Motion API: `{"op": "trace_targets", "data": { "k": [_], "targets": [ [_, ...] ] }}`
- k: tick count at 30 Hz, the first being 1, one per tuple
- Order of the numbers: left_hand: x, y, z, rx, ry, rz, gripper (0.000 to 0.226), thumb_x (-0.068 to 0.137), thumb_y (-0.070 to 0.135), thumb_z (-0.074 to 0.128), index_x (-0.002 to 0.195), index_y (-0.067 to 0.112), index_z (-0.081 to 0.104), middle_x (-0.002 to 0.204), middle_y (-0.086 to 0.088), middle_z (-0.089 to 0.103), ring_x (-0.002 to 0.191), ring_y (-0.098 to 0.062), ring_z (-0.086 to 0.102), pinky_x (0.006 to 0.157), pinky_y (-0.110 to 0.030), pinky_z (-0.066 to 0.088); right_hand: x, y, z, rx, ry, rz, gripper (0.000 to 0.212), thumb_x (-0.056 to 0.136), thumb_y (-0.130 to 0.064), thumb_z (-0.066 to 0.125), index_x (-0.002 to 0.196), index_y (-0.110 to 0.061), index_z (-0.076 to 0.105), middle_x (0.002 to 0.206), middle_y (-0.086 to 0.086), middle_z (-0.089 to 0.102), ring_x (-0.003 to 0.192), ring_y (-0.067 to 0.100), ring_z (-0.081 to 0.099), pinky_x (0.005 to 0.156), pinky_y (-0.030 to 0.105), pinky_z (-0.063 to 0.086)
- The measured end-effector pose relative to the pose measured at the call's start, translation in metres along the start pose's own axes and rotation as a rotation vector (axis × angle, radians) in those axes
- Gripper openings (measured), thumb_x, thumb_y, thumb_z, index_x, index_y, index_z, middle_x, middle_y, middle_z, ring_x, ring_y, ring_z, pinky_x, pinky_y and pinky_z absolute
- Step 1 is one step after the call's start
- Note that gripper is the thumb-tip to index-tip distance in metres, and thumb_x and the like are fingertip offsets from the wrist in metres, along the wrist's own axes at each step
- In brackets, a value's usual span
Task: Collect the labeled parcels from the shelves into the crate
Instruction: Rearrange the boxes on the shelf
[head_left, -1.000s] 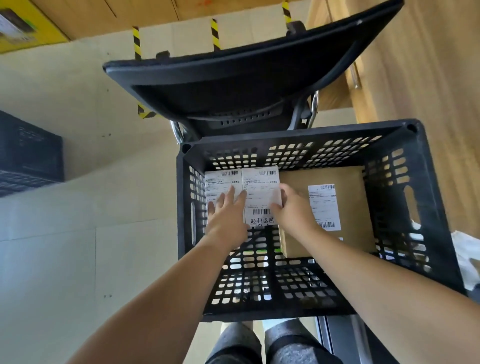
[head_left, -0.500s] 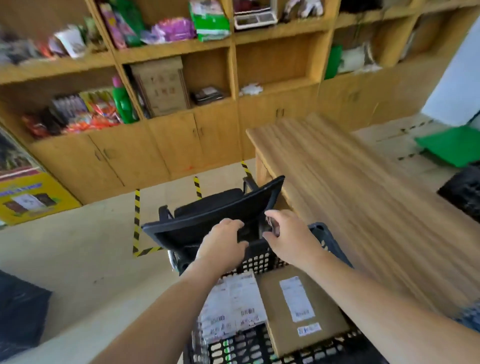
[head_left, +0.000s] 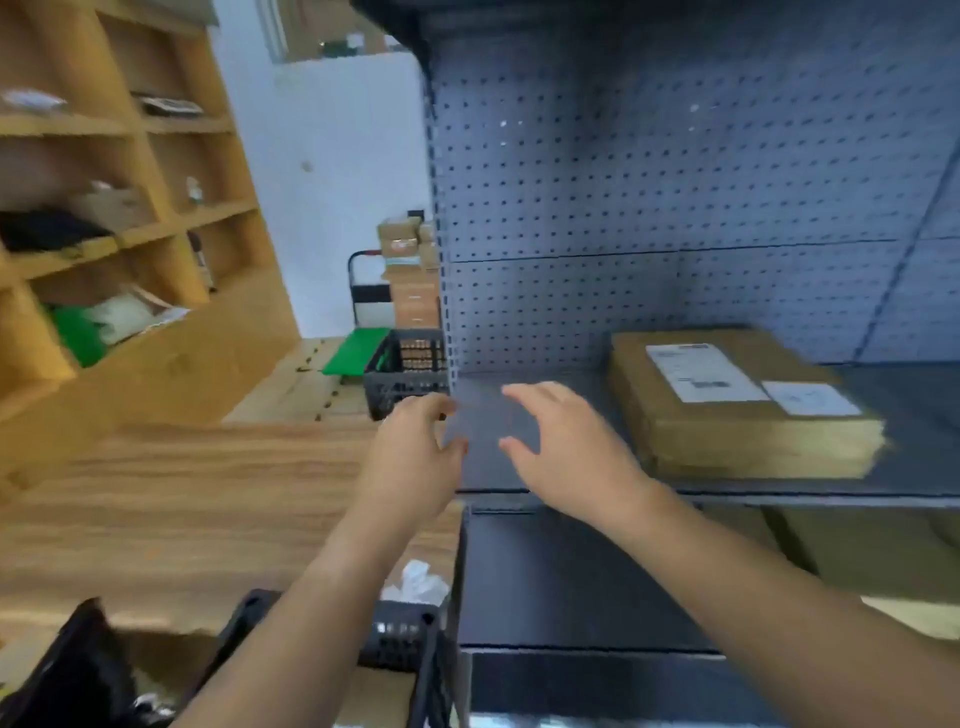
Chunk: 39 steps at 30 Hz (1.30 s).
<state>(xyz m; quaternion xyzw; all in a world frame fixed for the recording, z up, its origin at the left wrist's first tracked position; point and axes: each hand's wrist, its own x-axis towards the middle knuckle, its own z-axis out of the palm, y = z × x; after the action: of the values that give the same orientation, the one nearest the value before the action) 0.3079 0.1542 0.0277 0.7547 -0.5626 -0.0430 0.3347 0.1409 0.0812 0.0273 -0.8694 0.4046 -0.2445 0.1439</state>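
A flat brown cardboard parcel (head_left: 743, 405) with two white labels lies on the grey metal shelf (head_left: 909, 467) at right. My right hand (head_left: 561, 447) hovers over the shelf's left end, fingers spread and empty, a hand's width left of the parcel. My left hand (head_left: 415, 457) hangs beside it at the shelf's left post, fingers loosely curled, holding nothing. A corner of the black crate (head_left: 400, 629) shows at the bottom, under my left forearm.
A wooden table (head_left: 182, 509) spreads to the left. Wooden shelving (head_left: 130, 218) with assorted goods fills the far left. A second black crate (head_left: 408, 374), a green board and stacked boxes on a trolley stand behind. A grey pegboard (head_left: 649, 208) backs the metal shelf.
My view has swung from the crate and wooden shelves round to the grey metal shelf. Both hands have left the crate and risen, empty, to the shelf's left end.
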Motion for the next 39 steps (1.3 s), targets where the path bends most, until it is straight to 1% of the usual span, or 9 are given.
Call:
{"op": "trace_targets", "data": {
  "k": [5, 8, 11, 18, 20, 23, 27, 36, 39],
  "targets": [
    [-0.002, 0.186, 0.099, -0.107, -0.203, 0.391, 0.040, 0.094, 0.031, 0.068, 0.133, 0.026, 0.060, 0.136, 0.003, 0.057, 0.125, -0.020, 0.054, 0.102, -0.035, 0.045, -0.128, 0.129, -0.139, -0.139, 0.265, 0.405, 0.059, 0.095, -0.033, 0.064, 0.151, -0.030, 0.043, 0.149, 0.002, 0.047, 0.135, 0.026, 0.048, 0.109, 0.043, 0.044],
    [-0.030, 0.304, 0.157, -0.164, -0.338, 0.606, 0.038, 0.095, 0.028, 0.067, 0.132, 0.023, 0.061, 0.135, 0.002, 0.057, 0.123, -0.019, 0.054, 0.100, -0.032, 0.044, -0.225, 0.193, -0.217, -0.235, 0.420, 0.618, 0.060, 0.096, -0.037, 0.063, 0.152, -0.027, 0.043, 0.148, 0.005, 0.049, 0.134, 0.029, 0.049, 0.106, 0.043, 0.047],
    [-0.073, 0.423, 0.215, -0.188, -0.431, 0.813, 0.040, 0.094, 0.029, 0.068, 0.133, 0.024, 0.060, 0.136, 0.003, 0.058, 0.126, -0.021, 0.054, 0.105, -0.039, 0.045, -0.327, 0.245, -0.285, -0.299, 0.522, 0.823, 0.057, 0.098, -0.034, 0.060, 0.151, -0.026, 0.042, 0.146, 0.004, 0.049, 0.134, 0.028, 0.048, 0.107, 0.041, 0.045],
    [-0.208, 0.654, 0.336, -0.318, -0.639, 1.104, 0.049, 0.093, 0.035, 0.067, 0.139, 0.028, 0.054, 0.138, 0.005, 0.056, 0.124, -0.020, 0.057, 0.101, -0.044, 0.050, -0.538, 0.334, -0.409, -0.451, 0.686, 1.214, 0.058, 0.094, -0.037, 0.064, 0.149, -0.030, 0.046, 0.144, -0.002, 0.051, 0.133, 0.026, 0.050, 0.107, 0.043, 0.046],
    [-0.238, 0.702, 0.364, -0.320, -0.696, 1.160, 0.051, 0.094, 0.037, 0.066, 0.142, 0.029, 0.050, 0.142, 0.007, 0.054, 0.126, -0.019, 0.055, 0.102, -0.043, 0.050, -0.578, 0.355, -0.436, -0.457, 0.713, 1.287, 0.059, 0.095, -0.038, 0.063, 0.150, -0.032, 0.044, 0.148, -0.003, 0.048, 0.136, 0.025, 0.047, 0.109, 0.045, 0.044],
    [-0.272, 0.766, 0.400, -0.317, -0.774, 1.225, 0.054, 0.097, 0.038, 0.064, 0.147, 0.028, 0.045, 0.149, 0.006, 0.048, 0.133, -0.020, 0.050, 0.105, -0.042, 0.048, -0.625, 0.385, -0.469, -0.465, 0.738, 1.383, 0.059, 0.096, -0.039, 0.063, 0.151, -0.033, 0.042, 0.151, -0.006, 0.045, 0.135, 0.021, 0.047, 0.108, 0.041, 0.046],
    [-0.299, 0.841, 0.444, -0.323, -0.811, 1.300, 0.053, 0.097, 0.037, 0.063, 0.146, 0.028, 0.045, 0.147, 0.006, 0.048, 0.132, -0.019, 0.050, 0.102, -0.041, 0.049, -0.670, 0.429, -0.502, -0.481, 0.763, 1.470, 0.058, 0.097, -0.036, 0.063, 0.152, -0.031, 0.042, 0.152, -0.007, 0.044, 0.136, 0.020, 0.046, 0.110, 0.039, 0.044],
    [-0.311, 0.988, 0.552, -0.365, -0.868, 1.464, 0.052, 0.097, 0.038, 0.063, 0.145, 0.029, 0.046, 0.141, 0.006, 0.049, 0.125, -0.021, 0.054, 0.100, -0.043, 0.049, -0.704, 0.553, -0.574, -0.543, 0.858, 1.585, 0.058, 0.097, -0.039, 0.063, 0.151, -0.032, 0.043, 0.150, -0.008, 0.045, 0.131, 0.018, 0.051, 0.104, 0.031, 0.045],
    [-0.311, 1.035, 0.579, -0.362, -0.876, 1.523, 0.053, 0.097, 0.039, 0.062, 0.146, 0.030, 0.045, 0.143, 0.008, 0.048, 0.124, -0.019, 0.054, 0.102, -0.041, 0.048, -0.703, 0.590, -0.602, -0.537, 0.880, 1.599, 0.057, 0.097, -0.041, 0.062, 0.151, -0.033, 0.042, 0.150, -0.011, 0.043, 0.134, 0.015, 0.048, 0.107, 0.030, 0.044]
  ]
}}
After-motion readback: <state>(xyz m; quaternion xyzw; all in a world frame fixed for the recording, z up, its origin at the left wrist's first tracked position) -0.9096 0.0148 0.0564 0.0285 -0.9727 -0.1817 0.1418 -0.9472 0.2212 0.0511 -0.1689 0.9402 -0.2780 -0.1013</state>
